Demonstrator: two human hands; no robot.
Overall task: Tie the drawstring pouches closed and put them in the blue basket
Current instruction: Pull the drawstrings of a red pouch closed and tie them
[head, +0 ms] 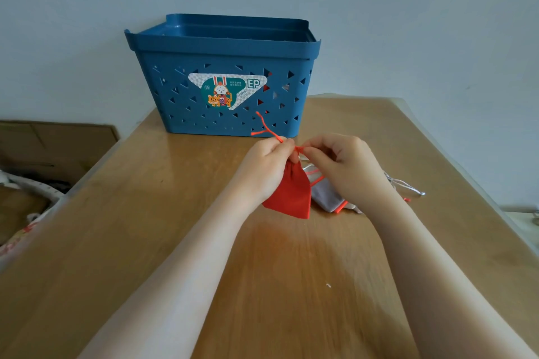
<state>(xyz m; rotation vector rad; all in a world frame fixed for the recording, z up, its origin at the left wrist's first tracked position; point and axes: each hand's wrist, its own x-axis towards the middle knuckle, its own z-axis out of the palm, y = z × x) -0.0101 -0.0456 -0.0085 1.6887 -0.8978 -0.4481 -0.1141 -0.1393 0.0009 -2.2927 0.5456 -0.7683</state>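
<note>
Fingers [287, 145] of both hands pinch the orange cord [267, 128] at the neck of the red pouch [291, 192] — limp, light cloth, so hold by the cord, not the body.

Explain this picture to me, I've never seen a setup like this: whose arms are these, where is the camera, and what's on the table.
There is no machine here. A person wears a camera on the head, so the single picture looks forward and down at their own bare arms. The left hand and right hand both pinch the drawstring of a red pouch, held just above a wooden table. Behind the right hand lies a grey pouch with orange cord. At the far edge stands the blue basket; through its holes something red shows.
</note>
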